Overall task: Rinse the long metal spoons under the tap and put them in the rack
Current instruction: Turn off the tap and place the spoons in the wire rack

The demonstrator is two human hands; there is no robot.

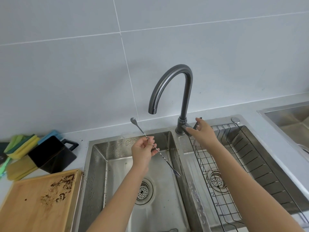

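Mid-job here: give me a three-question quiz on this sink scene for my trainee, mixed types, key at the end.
1. True or false: water is running from the tap.
2. Which hand holds the spoon? A) left hand B) right hand C) both
3. Fill in: the rack sits in the ____ basin.

Key:
1. False; no stream shows below the spout.
2. A; the left hand pinches the twisted shaft over the left basin, while the right hand is on the tap's lever.
3. Right.
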